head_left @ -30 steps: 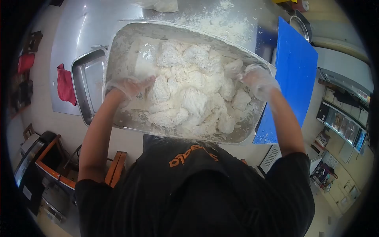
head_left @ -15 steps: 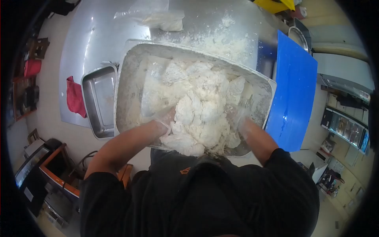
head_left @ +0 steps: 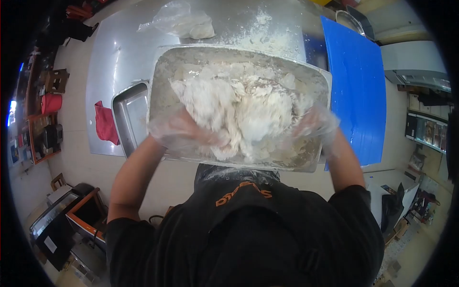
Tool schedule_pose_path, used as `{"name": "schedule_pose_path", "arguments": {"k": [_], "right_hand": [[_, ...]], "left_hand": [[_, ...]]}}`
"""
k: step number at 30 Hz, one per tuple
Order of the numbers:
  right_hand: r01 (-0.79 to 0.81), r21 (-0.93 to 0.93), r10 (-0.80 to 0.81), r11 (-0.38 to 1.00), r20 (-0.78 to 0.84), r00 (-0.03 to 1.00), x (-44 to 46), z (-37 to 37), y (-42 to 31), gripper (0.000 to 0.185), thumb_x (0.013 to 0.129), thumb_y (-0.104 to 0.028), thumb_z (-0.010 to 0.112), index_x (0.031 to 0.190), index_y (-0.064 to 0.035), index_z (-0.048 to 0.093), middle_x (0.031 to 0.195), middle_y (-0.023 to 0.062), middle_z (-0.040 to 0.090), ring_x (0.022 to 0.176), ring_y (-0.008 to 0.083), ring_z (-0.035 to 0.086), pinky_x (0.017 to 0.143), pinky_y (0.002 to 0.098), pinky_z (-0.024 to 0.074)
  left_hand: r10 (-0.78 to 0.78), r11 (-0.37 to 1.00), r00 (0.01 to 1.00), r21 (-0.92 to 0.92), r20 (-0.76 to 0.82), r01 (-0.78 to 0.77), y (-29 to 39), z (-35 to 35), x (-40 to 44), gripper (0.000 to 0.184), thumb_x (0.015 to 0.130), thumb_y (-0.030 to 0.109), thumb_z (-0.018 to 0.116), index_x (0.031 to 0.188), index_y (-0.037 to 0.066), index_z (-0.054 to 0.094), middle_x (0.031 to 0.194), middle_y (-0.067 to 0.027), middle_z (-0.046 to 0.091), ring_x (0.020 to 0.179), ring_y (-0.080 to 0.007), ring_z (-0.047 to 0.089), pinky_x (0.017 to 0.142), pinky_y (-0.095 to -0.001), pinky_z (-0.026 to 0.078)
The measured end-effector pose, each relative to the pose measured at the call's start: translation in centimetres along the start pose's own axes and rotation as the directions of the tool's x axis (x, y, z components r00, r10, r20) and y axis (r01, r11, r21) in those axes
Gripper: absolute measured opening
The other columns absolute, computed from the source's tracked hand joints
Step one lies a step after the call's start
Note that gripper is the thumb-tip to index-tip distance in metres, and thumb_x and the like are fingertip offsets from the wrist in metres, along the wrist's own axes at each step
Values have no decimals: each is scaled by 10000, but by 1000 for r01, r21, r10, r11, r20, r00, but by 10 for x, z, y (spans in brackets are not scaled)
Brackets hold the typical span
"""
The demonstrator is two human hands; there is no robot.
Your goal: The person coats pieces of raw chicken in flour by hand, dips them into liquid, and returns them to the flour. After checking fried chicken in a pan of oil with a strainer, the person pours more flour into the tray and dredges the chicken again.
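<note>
A large metal pan [head_left: 165,71] holds loose white flour and several flour-coated pieces [head_left: 265,112] that look like chicken. My left hand [head_left: 198,131], in a clear plastic glove, is cupped around the pieces at the left of the heap. On the right side, my right hand [head_left: 308,123], gloved the same way, grips the heap's other edge with its fingers partly buried and blurred. The pieces between my hands are smeared by motion. Flour hides some of the fingertips.
A smaller steel tray [head_left: 131,112] sits left of the pan, beside a red cloth [head_left: 105,123]. A blue board [head_left: 356,91] lies at the right. Behind the pan are a clear plastic bag [head_left: 184,21] and spilled flour [head_left: 262,33] on the steel table [head_left: 114,52].
Both hands have come up out of the flour, bringing coated pieces up and turning them over. The heap has shifted and spread. The whole view has moved slightly.
</note>
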State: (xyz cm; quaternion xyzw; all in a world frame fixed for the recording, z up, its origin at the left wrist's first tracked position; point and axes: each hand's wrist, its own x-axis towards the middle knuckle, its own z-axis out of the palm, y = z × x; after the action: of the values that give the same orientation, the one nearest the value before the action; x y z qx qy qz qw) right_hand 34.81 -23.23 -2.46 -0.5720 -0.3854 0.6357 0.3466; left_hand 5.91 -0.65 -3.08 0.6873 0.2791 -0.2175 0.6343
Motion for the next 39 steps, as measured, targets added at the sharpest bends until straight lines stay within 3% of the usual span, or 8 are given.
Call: {"name": "schedule_pose_path", "arguments": {"k": [2,7,10,17,26,34,37,39], "right_hand": [[-172,-365,145,915,-101,984,8,-24,-7,486,877,-309,599,1256,-13,528,1156,183,604,1002,300,604,899,407,483],[-560,-769,509,308,-364,780,48,-54,40,495,871,-299,605,1259,-4,521,1163,184,603,1014,303,604,898,406,485],[-555,-735,541,389,-305,783,58,-34,83,500,867,-293,608,1261,2,517,1167,184,603,1021,305,604,897,405,487],[-419,-94,409,903,-113,906,60,37,129,513,857,-279,615,1264,15,509,1176,186,602,1038,309,604,896,403,490],[-38,632,43,774,8,999,70,62,115,531,845,-260,625,1269,32,497,1189,187,601,1059,315,603,895,400,495],[339,622,-584,706,240,776,46,11,81,547,835,-244,634,1274,47,487,1200,189,600,1078,319,603,893,398,498],[360,292,-379,886,9,926,2,40,-21,515,817,-175,680,1275,-3,516,1163,167,629,1048,294,620,847,388,523],[389,24,-382,921,-140,913,-9,39,-44,484,837,-165,658,1275,-12,516,1152,165,634,1048,279,615,842,401,518]], "left_hand": [[457,886,889,-98,23,-452,1,-18,-9,437,799,185,711,1180,20,574,1267,-135,573,1156,-229,565,970,-348,466],[-40,999,910,1,-412,44,-54,-38,43,566,751,133,737,1260,6,524,1194,-129,591,1078,-212,582,943,-338,469],[-220,975,918,-55,-331,214,-81,-28,63,575,753,132,734,1270,9,514,1218,-128,570,1102,-214,561,962,-340,449],[-132,423,980,-886,149,192,-71,33,94,598,756,128,728,1293,15,490,1275,-126,520,1159,-218,512,1004,-345,403],[90,299,991,-952,100,68,-49,49,84,628,760,123,719,1323,24,459,1349,-124,455,1232,-224,450,1059,-352,343],[320,604,940,-738,-121,-300,-3,25,47,655,764,119,712,1349,32,432,1414,-123,398,1296,-229,394,1107,-358,290],[474,815,858,-270,-198,-513,31,25,18,665,765,118,709,1359,35,422,1438,-122,377,1321,-231,373,1126,-360,270],[628,778,769,120,-122,-617,44,12,13,672,766,117,707,1366,37,415,1455,-121,362,1337,-232,359,1138,-361,257]]}}
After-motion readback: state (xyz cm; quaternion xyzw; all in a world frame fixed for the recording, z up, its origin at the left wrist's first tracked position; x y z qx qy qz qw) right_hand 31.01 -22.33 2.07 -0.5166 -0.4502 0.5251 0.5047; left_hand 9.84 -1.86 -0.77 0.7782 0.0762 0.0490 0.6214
